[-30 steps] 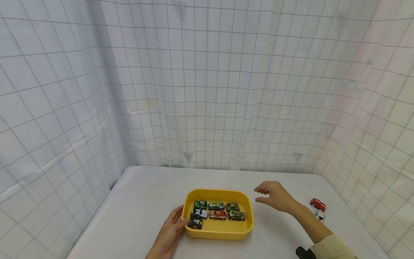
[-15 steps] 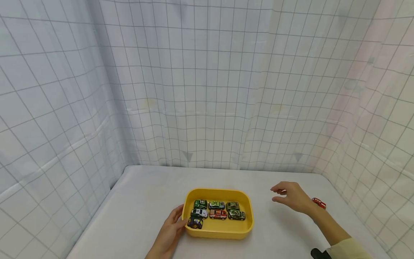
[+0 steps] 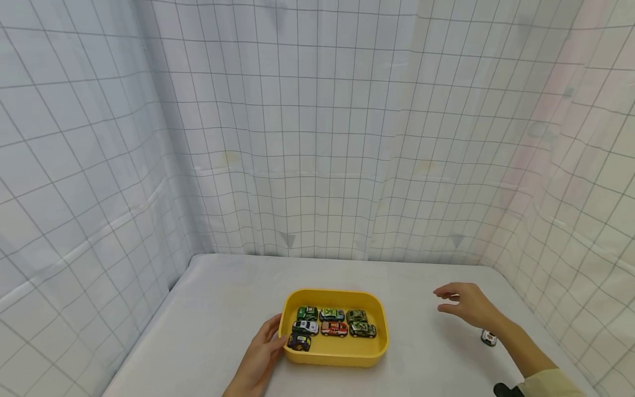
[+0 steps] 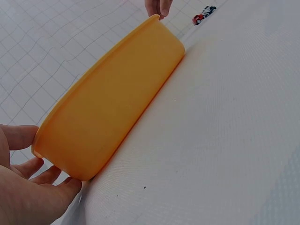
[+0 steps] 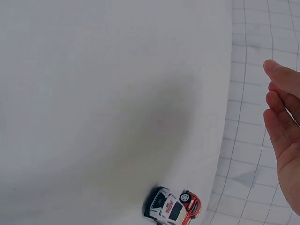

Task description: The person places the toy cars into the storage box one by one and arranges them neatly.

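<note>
My left hand (image 3: 259, 353) grips the left end of a yellow tray (image 3: 334, 358), thumb over the rim and fingers against the outer wall. Inside sit several toy cars, among them a dark one with yellow marks (image 3: 300, 342), a white one (image 3: 305, 327), an orange-red one (image 3: 334, 329) and green patterned ones such as the camouflage car (image 3: 362, 330). To the tray's right, my right hand (image 3: 468, 304) hovers above the table with loosely bent fingers, holding nothing. A white toy car (image 5: 164, 206) and a red toy car (image 5: 196, 204) stand together beyond it; my arm hides the red one in the head view.
A white cloth (image 3: 218, 309) covers the table. White grid-patterned curtains (image 3: 317, 138) hang at the back and on both sides.
My right hand has moved right, away from the tray, and now covers the red car in the head view. My left hand and the tray have stayed in place.
</note>
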Motion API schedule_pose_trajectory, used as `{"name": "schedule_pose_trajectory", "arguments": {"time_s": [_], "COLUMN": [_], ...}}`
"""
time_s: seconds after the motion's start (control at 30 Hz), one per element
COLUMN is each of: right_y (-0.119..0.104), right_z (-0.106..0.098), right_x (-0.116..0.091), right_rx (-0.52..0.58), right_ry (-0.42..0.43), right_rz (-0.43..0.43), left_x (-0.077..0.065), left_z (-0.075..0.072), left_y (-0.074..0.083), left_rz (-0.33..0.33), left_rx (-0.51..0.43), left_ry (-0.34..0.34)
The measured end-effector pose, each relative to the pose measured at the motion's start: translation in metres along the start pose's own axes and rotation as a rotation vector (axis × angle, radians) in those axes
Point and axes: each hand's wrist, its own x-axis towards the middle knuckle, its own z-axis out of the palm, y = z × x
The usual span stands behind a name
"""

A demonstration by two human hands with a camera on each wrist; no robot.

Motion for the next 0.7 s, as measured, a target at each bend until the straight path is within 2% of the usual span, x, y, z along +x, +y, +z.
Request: {"name": "schedule_pose_trajectory", "arguments": {"time_s": [0.43, 0.7], "right_y": [0.032, 0.056], "right_z": [-0.024, -0.030], "right_x": [-0.030, -0.050], "right_rx": [-0.061, -0.082], "right_ry": [-0.013, -0.046], "right_rz": [0.097, 0.176], "left_x": [-0.001, 0.000], "left_z": [0.000, -0.001], "left_y": [0.000, 0.000], "left_rz": [0.001, -0.007], "left_rx": [0.001, -0.001], "left_ry": [-0.007, -0.001]}}
